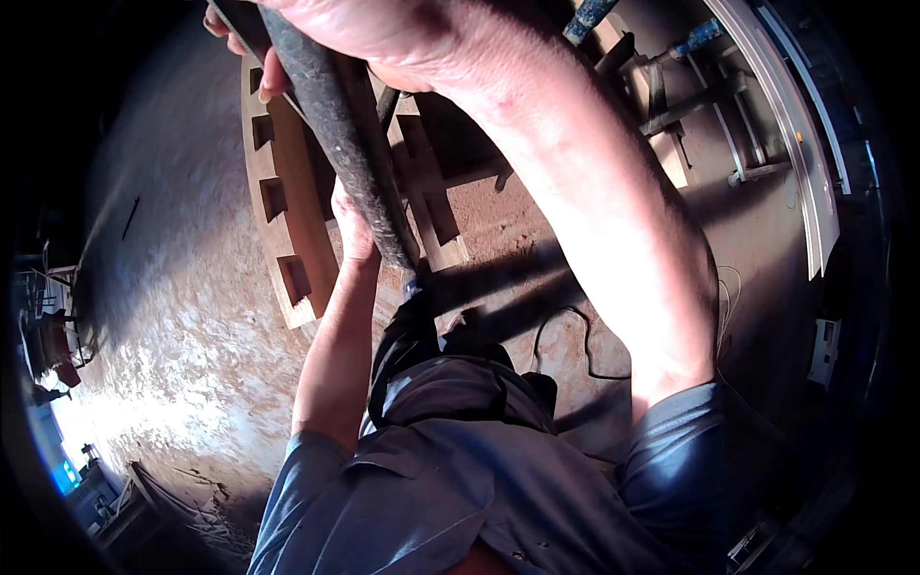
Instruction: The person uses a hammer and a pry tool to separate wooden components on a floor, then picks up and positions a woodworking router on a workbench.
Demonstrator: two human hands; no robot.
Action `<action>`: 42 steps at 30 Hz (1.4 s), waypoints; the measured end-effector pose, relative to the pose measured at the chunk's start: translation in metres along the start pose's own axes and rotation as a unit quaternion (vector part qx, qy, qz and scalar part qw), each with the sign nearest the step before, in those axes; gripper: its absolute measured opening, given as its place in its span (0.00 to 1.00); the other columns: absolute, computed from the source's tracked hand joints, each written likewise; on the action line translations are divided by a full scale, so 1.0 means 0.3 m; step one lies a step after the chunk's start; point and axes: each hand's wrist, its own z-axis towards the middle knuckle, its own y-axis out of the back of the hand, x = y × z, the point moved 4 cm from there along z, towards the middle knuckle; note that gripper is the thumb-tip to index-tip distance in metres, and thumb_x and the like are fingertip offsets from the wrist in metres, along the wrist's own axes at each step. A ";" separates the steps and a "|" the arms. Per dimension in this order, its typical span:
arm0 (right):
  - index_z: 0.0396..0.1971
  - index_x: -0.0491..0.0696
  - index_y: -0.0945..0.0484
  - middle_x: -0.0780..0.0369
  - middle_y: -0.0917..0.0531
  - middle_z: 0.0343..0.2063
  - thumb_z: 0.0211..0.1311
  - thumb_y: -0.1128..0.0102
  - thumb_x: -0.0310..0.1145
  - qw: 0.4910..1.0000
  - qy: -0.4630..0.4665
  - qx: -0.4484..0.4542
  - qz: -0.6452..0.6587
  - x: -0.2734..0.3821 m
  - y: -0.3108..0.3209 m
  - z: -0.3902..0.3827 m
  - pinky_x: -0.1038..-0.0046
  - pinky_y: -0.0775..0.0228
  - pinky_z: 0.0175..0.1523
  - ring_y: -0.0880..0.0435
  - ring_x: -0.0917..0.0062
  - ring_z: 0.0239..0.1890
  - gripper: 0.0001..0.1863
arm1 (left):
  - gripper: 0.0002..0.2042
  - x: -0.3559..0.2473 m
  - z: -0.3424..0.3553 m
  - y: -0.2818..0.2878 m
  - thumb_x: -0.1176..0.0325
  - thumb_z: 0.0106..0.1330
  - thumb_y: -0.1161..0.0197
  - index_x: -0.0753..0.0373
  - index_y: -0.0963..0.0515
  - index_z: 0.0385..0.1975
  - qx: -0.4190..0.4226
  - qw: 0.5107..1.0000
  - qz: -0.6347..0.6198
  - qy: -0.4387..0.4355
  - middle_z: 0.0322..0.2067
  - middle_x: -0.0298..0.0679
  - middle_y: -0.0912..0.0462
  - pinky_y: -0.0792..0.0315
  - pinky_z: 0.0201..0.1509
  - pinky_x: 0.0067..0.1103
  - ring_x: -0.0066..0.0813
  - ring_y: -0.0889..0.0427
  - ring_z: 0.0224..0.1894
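Observation:
A thick, worn dark bar (335, 125) slants down from the top edge in front of me. My right hand (374, 34) lies over its upper part, partly cut off by the picture's edge. Fingertips show on the bar's far left side, beside a thin dark flat edge, and seem to curl round it. Lower down, my left hand (352, 222) is partly behind the bar, against a curved wooden piece (311, 206) with a row of square cutouts. The fingers of that hand are hidden. A second notched wooden piece (443, 225) lies just right of the bar.
A dark cable (586, 350) curls on the dusty floor (182, 259) by my feet. Metal frames with blue-coated parts (698, 38) and long pale boards (800, 144) stand at the upper right. Stools or equipment (59, 345) sit at the far left.

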 end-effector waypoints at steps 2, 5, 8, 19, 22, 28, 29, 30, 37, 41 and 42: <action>0.28 0.46 0.22 0.69 0.25 0.15 0.63 0.40 0.47 1.000 0.004 -0.006 -0.006 -0.009 0.014 0.011 0.81 0.36 0.23 0.27 0.87 0.18 0.18 | 0.07 0.015 -0.012 -0.015 0.72 0.65 0.41 0.64 0.25 0.40 0.013 0.999 0.028 -0.028 0.33 0.34 0.20 0.26 0.33 0.17 0.19 0.22 0.32; 0.29 0.46 0.22 0.69 0.26 0.15 0.63 0.40 0.47 1.000 0.009 0.007 0.002 -0.059 -0.025 0.066 0.82 0.36 0.23 0.27 0.87 0.18 0.17 | 0.04 0.100 -0.030 0.042 0.73 0.66 0.41 0.65 0.24 0.37 -0.011 0.998 0.053 -0.020 0.32 0.34 0.20 0.26 0.35 0.19 0.21 0.22 0.32; 0.29 0.46 0.23 0.69 0.26 0.15 0.63 0.40 0.46 1.000 0.007 0.013 0.000 -0.091 -0.062 0.101 0.82 0.36 0.22 0.27 0.87 0.17 0.17 | 0.06 0.185 -0.069 0.055 0.69 0.68 0.41 0.64 0.24 0.34 -0.046 0.998 0.009 -0.029 0.29 0.32 0.23 0.30 0.37 0.21 0.22 0.26 0.33; 0.32 0.45 0.23 0.69 0.26 0.16 0.63 0.39 0.43 0.998 -0.031 0.003 -0.052 -0.102 -0.020 0.017 0.84 0.37 0.21 0.28 0.88 0.16 0.15 | 0.14 0.408 -0.085 0.008 0.65 0.67 0.43 0.64 0.24 0.48 -0.088 0.959 -0.240 0.119 0.46 0.38 0.20 0.35 0.59 0.27 0.30 0.26 0.50; 0.33 0.44 0.23 0.69 0.26 0.16 0.63 0.38 0.42 0.996 -0.043 0.001 -0.078 -0.082 0.008 -0.054 0.84 0.37 0.20 0.28 0.88 0.16 0.15 | 0.10 0.506 -0.058 0.051 0.64 0.67 0.41 0.64 0.22 0.40 -0.112 0.960 -0.240 0.087 0.35 0.35 0.19 0.28 0.44 0.22 0.24 0.23 0.37; 0.35 0.44 0.24 0.69 0.26 0.16 0.63 0.38 0.41 0.975 -0.124 -0.106 -0.149 -0.114 0.096 -0.295 0.85 0.37 0.19 0.28 0.89 0.15 0.14 | 0.11 0.330 -0.044 -0.005 0.63 0.64 0.35 0.65 0.21 0.28 -0.093 0.992 -0.060 0.068 0.23 0.28 0.21 0.31 0.35 0.19 0.15 0.26 0.30; 0.35 0.44 0.24 0.69 0.26 0.16 0.63 0.38 0.41 0.967 -0.145 -0.128 -0.164 -0.149 0.097 -0.342 0.85 0.37 0.19 0.28 0.89 0.15 0.14 | 0.11 0.313 -0.042 -0.015 0.63 0.63 0.35 0.66 0.20 0.29 -0.081 0.993 -0.037 0.074 0.24 0.30 0.19 0.29 0.35 0.20 0.15 0.24 0.31; 0.36 0.44 0.25 0.70 0.27 0.16 0.64 0.38 0.37 0.963 -0.160 -0.137 -0.170 -0.166 0.099 -0.365 0.85 0.38 0.19 0.29 0.90 0.15 0.12 | 0.11 0.309 -0.042 -0.012 0.64 0.63 0.35 0.67 0.20 0.28 -0.082 0.993 -0.024 0.084 0.23 0.30 0.19 0.29 0.35 0.20 0.15 0.24 0.30; 0.42 0.41 0.30 0.58 0.21 0.30 0.62 0.39 0.28 0.968 -0.159 -0.103 -0.165 -0.151 0.104 -0.395 0.74 0.28 0.39 0.21 0.76 0.32 0.13 | 0.12 0.275 -0.054 0.007 0.70 0.64 0.37 0.64 0.29 0.20 -0.097 0.991 -0.067 0.066 0.21 0.26 0.28 0.34 0.31 0.18 0.14 0.31 0.26; 0.49 0.42 0.29 0.56 0.19 0.30 0.65 0.40 0.31 0.946 -0.181 -0.114 -0.243 -0.278 0.087 -0.500 0.72 0.28 0.38 0.19 0.73 0.33 0.16 | 0.08 0.268 -0.055 -0.018 0.70 0.65 0.37 0.65 0.24 0.25 -0.071 0.993 -0.062 0.068 0.22 0.27 0.26 0.33 0.32 0.18 0.15 0.29 0.27; 0.48 0.43 0.29 0.56 0.19 0.29 0.65 0.41 0.32 0.943 -0.196 -0.119 -0.242 -0.266 0.092 -0.503 0.72 0.28 0.37 0.20 0.74 0.31 0.15 | 0.09 0.286 -0.055 -0.012 0.70 0.65 0.38 0.65 0.25 0.24 -0.081 0.994 -0.045 0.052 0.22 0.27 0.26 0.34 0.32 0.18 0.14 0.30 0.27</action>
